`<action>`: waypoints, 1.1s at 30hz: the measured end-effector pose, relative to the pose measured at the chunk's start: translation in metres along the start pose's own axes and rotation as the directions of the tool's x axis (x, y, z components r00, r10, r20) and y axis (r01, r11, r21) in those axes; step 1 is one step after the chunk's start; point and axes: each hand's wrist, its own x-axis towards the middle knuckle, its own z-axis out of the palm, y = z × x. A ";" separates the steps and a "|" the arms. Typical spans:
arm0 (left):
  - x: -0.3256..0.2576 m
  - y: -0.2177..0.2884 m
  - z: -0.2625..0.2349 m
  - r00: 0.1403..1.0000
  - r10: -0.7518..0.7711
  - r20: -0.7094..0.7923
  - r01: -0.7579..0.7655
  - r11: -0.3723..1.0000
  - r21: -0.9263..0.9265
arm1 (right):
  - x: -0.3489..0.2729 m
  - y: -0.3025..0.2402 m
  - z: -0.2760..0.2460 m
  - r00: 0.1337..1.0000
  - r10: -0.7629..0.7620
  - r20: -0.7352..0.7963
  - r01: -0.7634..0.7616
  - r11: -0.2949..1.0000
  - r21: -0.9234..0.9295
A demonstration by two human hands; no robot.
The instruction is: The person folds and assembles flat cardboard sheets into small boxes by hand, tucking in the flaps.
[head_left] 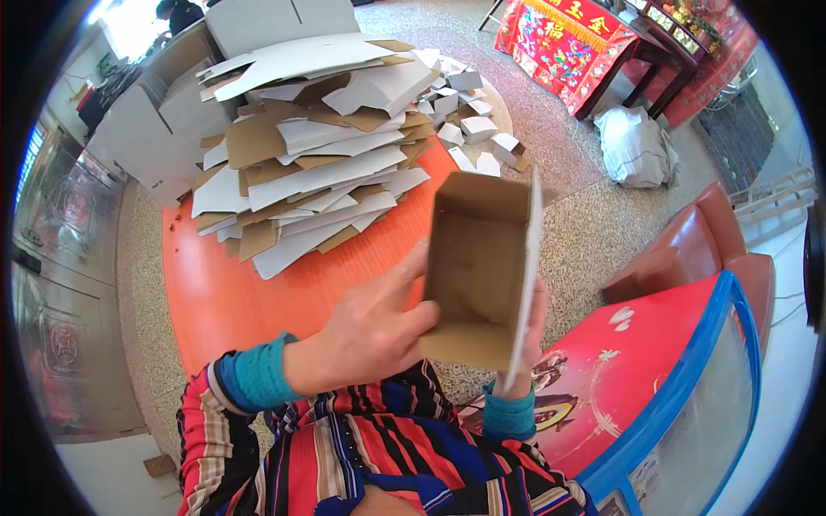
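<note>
An open cardboard box (475,258), brown inside and white outside, is tilted up before me with its opening toward me. My left hand (370,327) grips its left side, the index finger stretched along the outer wall and another finger at the edge. My right hand (533,318) holds the box from the right; a raised white flap (525,292) and the wall hide most of its fingers. Left of the box, flattened white-and-brown cartons (318,163) lie in an uneven stack on the orange-red table (284,305).
Beyond the table, several small folded white boxes (478,129) lie heaped on the floor. A blue-framed freezer (688,378) with a red side stands close on my right. Farther off are a brown leather seat (688,245), a white sack (635,146) and a table with a red cloth (564,47).
</note>
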 end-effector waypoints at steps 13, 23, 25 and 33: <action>-0.074 0.003 -0.107 0.969 -0.200 0.148 0.196 0.980 0.039 | -0.003 -0.013 0.095 0.822 0.466 0.328 -0.452 0.883 -0.122; -0.075 0.015 -0.071 0.932 -0.331 0.150 0.275 0.913 0.301 | -0.001 -0.001 0.101 0.864 0.078 0.498 0.152 0.901 -0.405; -0.073 0.015 -0.070 0.941 -0.301 0.158 0.235 0.912 0.335 | -0.004 -0.003 0.100 0.864 0.031 0.502 0.208 0.887 -0.412; -0.064 0.024 -0.074 0.963 -0.204 0.176 0.127 0.920 0.370 | -0.020 -0.009 0.080 0.832 -0.098 0.546 0.367 0.835 -0.409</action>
